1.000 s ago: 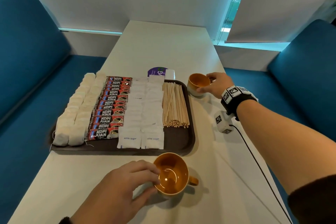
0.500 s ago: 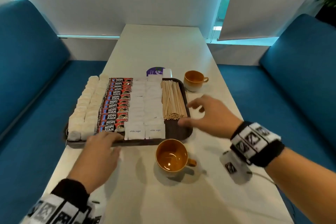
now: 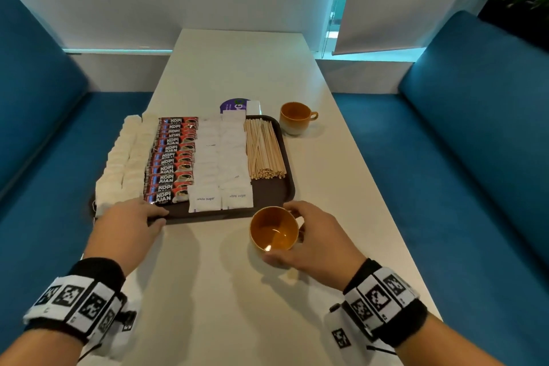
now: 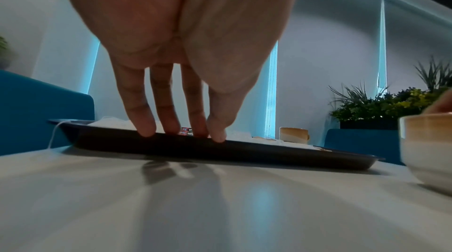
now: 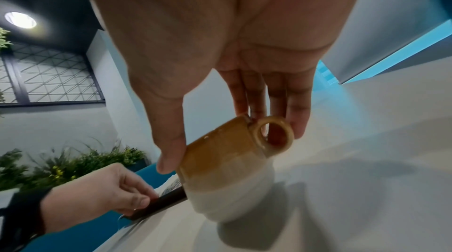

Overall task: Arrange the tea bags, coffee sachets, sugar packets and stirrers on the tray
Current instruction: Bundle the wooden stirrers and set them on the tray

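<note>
A dark brown tray (image 3: 273, 193) lies on the white table. It carries rows of white tea bags (image 3: 124, 163), red coffee sachets (image 3: 172, 163), white sugar packets (image 3: 219, 175) and wooden stirrers (image 3: 263, 151). My left hand (image 3: 133, 223) holds the tray's near rim at the left corner, fingers on top and thumb against the edge; the left wrist view shows the fingertips (image 4: 146, 130) on the rim of the tray (image 4: 220, 151). My right hand (image 3: 315, 235) grips an empty orange cup (image 3: 273, 232) standing just before the tray, thumb on one side of the cup (image 5: 220, 165), fingers by the handle.
A second orange cup (image 3: 295, 117) stands off the tray's far right corner. A purple card (image 3: 234, 105) sits behind the tray. Blue benches (image 3: 475, 157) flank the table on both sides. Bare tabletop stretches beyond the tray and near me.
My left hand let go of the near cup and took the tray's rim. My right hand left the far cup, came back and took the near cup.
</note>
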`<state>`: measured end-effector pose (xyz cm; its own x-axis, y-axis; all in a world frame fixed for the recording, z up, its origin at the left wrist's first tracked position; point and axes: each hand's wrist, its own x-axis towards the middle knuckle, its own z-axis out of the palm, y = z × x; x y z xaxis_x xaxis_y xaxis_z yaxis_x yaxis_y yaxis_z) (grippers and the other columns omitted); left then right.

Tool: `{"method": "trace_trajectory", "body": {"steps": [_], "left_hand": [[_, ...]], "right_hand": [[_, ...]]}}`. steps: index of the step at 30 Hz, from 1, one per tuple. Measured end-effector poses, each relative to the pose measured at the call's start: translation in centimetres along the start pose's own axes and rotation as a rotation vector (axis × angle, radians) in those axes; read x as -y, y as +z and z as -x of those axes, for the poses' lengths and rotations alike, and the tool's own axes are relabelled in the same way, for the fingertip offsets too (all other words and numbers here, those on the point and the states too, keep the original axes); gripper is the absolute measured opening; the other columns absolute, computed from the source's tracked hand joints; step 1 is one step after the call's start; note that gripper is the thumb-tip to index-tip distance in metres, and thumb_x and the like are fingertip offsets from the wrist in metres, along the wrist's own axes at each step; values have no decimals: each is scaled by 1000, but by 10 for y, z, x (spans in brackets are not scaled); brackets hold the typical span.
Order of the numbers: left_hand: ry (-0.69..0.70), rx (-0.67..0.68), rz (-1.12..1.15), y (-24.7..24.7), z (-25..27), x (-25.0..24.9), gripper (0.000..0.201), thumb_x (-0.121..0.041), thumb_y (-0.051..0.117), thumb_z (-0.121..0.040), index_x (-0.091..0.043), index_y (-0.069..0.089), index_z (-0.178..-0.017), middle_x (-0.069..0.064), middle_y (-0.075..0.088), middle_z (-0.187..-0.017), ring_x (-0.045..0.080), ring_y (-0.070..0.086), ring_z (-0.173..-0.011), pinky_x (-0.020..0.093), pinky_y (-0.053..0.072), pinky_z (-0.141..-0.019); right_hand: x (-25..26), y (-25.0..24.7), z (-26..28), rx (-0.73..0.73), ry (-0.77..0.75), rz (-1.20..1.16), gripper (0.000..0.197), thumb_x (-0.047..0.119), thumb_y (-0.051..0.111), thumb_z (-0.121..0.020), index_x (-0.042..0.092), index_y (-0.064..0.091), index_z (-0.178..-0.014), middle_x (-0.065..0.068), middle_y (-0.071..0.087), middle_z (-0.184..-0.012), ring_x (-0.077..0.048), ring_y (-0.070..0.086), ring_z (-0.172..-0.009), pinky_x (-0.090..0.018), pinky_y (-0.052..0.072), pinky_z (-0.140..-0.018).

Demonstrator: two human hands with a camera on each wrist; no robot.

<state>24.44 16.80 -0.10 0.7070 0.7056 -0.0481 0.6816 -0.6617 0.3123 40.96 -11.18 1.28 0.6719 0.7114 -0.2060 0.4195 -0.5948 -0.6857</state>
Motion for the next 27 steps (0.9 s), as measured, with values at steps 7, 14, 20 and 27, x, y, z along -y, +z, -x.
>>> {"method": "trace_trajectory", "body": {"steps": [7,14,20,27], "left_hand": [[-45,-21,24,-1,-3,2,15,-26,68,-96,-32,79,-102,-3,72,-111,15,55,-93,33,49,-77],[-109,-26,30,2,-6,6,17,-30,69,-93,-46,74,-91,-5,74,-106,19,63,-89,33,54,-71],[-86,20,-47,3,-13,5,24,-29,63,-97,-48,73,-107,-7,72,-113,20,62,-97,35,54,-78],[2,105,-224,3,-16,4,37,-25,47,-104,-51,67,-121,-16,63,-126,13,57,-109,34,54,-88]], "right_hand": [[-35,-55,10,-42,75,126,91,56,94,-58,37,51,-136,21,54,-118,-3,58,-98,-20,54,-80],[-59,-96,-44,-124,132,205,94,59,92,-58,30,54,-139,13,57,-116,-7,56,-100,-26,46,-84],[-59,-107,-112,-192,137,104,89,41,93,-67,23,51,-144,2,60,-132,-15,56,-112,-33,48,-95],[-52,-108,-163,-251,151,81,82,42,89,-73,16,53,-142,-4,63,-132,-20,59,-114,-35,50,-96]]}}
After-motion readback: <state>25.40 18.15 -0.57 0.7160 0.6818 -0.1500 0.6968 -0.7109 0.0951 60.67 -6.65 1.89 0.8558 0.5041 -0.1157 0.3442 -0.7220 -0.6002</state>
